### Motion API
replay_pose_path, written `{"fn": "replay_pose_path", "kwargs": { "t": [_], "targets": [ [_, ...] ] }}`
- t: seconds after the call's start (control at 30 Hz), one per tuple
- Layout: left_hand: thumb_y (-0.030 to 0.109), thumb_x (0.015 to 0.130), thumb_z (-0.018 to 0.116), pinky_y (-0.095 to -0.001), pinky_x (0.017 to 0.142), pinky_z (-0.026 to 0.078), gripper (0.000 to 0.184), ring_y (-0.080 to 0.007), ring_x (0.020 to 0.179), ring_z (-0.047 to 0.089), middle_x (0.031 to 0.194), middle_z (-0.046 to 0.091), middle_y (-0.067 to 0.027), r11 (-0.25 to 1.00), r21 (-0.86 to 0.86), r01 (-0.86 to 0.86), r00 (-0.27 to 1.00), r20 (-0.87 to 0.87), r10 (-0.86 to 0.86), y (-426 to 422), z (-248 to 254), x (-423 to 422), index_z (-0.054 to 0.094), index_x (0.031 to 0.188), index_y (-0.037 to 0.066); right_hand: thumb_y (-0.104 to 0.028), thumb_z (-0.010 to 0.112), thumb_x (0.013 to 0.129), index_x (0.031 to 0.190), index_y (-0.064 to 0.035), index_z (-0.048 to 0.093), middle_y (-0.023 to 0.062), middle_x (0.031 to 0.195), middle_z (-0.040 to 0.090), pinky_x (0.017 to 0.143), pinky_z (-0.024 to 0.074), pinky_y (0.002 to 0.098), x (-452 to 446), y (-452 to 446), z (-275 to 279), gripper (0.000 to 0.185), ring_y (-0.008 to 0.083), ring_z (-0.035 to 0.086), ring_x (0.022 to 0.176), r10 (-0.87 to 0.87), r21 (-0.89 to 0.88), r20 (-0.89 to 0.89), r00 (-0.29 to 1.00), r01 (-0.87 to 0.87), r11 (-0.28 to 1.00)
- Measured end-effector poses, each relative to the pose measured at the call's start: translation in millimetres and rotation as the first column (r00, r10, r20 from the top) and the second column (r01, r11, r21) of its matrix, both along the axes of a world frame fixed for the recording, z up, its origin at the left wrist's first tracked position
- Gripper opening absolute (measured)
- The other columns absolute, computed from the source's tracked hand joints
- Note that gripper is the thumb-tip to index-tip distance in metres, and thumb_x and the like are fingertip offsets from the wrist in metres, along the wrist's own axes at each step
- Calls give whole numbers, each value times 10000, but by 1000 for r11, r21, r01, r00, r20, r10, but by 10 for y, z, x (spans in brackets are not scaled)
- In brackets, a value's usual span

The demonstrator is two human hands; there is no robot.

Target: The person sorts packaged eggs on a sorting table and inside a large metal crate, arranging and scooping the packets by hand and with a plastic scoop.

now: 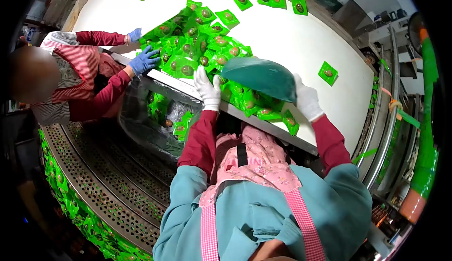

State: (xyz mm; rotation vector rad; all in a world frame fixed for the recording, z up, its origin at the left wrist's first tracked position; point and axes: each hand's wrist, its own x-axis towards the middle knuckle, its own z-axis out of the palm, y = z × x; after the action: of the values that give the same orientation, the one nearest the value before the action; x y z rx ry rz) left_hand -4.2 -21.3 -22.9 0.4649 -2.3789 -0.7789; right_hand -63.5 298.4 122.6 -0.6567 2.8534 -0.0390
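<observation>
Green packets (187, 70) heap near the bench's (282, 37) edge; my right hand (307, 100) grips the scoop (259, 78) by one end, leaving its bowl free over them, while my left hand (207, 90), fingers spread, seems to steady them.

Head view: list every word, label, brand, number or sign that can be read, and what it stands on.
No text can be read.
Green packets: any print is too small to read.
Scoop: no lettering seen.
Pink apron: pattern only, no lettering seen.
</observation>
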Motion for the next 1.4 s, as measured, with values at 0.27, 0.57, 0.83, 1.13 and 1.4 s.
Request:
{"fn": "replay_pose_path", "kwargs": {
  "t": [0.27, 0.57, 0.83, 1.13, 1.4],
  "targets": [
    [351, 842, 636, -439, 1022, 338, 585, -360, 1159, 472, 1250, 517, -215, 964, 99, 247, 966, 57, -254, -681, 68, -634, 470, 1297, 23, -315, 552, 888, 980, 68, 559, 132, 606, 560, 421, 433, 357, 929, 1481, 526, 394, 209, 550, 482, -841, -205, 304, 448, 893, 402],
    [504, 728, 712, -511, 1098, 212, 820, -444, 1305, 252, 1421, 333, -213, 979, 129, 159, 926, 323, -193, -307, 223, -769, 420, 1376, 95, -154, 502, 839, 1273, -35, 446, 129, 980, 596, 523, 530, 303, 879, 1259, 238, 453, 190, 604, 733, -568, -57, 640, 517, 770, 636],
    [552, 715, 679, -498, 1010, 341, 708, -376, 1137, 477, 1250, 520, -150, 984, 110, 138, 879, 445, -173, -93, 337, -928, 561, 1255, 109, -179, 429, 875, 1015, 86, 444, 165, 558, 554, 354, 449, 343, -124, -794, -691, 301, 248, 562, 384, -349, -259, 770, 535, 761, 595],
    [497, 666, 726, -445, 885, 422, 581, -356, 986, 490, 1093, 578, -126, 981, 94, 169, 919, 346, -191, -109, 335, -1196, 673, 1063, 76, -164, 512, 876, 946, 83, 513, 145, 689, 607, 369, 490, 303, -75, -779, -1011, 256, 206, 594, 442, 28, -138, 990, 135, 955, 263],
    [448, 654, 745, -418, 830, 434, 534, -330, 914, 510, 1032, 598, -108, 990, 0, 139, 954, 268, -134, 71, 676, -898, 672, 1049, 97, -137, 498, 845, 970, 60, 531, 159, 691, 612, 355, 483, 315, 168, -701, -534, 235, 210, 587, 425, -1, -170, 984, 177, 949, 265]
  ]
}}
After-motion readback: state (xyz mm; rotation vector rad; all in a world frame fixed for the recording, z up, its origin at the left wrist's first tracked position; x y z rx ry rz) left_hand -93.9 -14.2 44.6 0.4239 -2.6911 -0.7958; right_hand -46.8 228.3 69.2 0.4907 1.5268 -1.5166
